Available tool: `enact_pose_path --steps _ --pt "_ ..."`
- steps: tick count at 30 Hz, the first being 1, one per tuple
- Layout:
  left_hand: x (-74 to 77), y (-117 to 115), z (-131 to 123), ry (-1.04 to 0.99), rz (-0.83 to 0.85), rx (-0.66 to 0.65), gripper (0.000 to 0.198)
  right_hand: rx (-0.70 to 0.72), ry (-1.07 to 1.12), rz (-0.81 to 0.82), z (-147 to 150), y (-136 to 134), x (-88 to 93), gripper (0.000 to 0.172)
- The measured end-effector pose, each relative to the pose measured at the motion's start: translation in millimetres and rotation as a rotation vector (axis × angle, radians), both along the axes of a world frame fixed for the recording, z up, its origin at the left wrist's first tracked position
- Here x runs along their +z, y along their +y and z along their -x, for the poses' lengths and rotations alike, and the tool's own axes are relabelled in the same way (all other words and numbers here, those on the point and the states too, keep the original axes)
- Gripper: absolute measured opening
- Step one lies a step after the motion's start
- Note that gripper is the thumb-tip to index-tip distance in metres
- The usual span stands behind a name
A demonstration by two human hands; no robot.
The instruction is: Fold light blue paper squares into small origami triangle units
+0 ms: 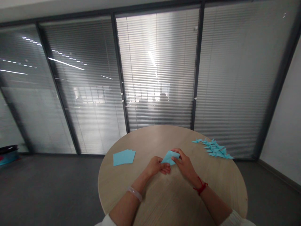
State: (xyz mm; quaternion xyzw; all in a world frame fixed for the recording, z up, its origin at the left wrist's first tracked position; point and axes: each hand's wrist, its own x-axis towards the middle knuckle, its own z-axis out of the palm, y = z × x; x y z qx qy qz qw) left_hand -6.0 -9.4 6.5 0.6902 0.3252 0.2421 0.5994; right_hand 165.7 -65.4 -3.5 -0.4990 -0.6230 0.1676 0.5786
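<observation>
A bare left hand (157, 165) wearing a pale, translucent bangle (134, 193) is gripping the near left part of a small, folded piece of light-blue paper (170, 156), its thumb lying over the paper and its other fingers curling in underneath. A bare right hand (184, 161) with a red cord bracelet (201, 187) is holding the opposite edge, thumb and fingers closing on the paper with almost no gap; the exact placing of the hidden fingertips I cannot tell. The folded piece is sitting between the two hands, above the middle of a round, pale wood-grain table (162, 201). A loose stack of flat light-blue paper sheets (124, 157) is lying to the left, well apart from the hands. Near the right edge, a cluster of pointed light-blue folded-paper figures (216, 149) is resting, several of them overlapping. Beyond the table, horizontal slatted blinds (160, 62) are covering dark-framed glass panels.
</observation>
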Motion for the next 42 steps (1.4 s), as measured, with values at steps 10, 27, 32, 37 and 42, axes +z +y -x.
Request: enact_pose_path --steps 10,27,32,37,42 --pt "5.0 -8.4 -2.0 0.045 -0.081 -0.043 0.036 0.014 0.069 0.021 -0.5 0.0 -0.9 0.035" --pt "0.3 -2.0 -3.4 -0.075 -0.049 0.012 0.041 0.222 0.416 0.202 2.9 5.2 -4.5 0.051" --pt "-2.2 0.0 -3.3 -0.09 -0.031 -0.006 0.04 0.215 0.408 0.222 2.1 4.3 -1.1 0.051" --pt "0.9 0.2 -1.4 -0.077 0.01 0.041 0.04 0.194 0.471 0.224 -0.3 5.3 -1.7 0.052" --pt "4.4 -3.1 -2.1 -0.08 0.036 0.055 0.036 0.128 0.427 0.158 -2.4 6.8 -2.4 0.047"
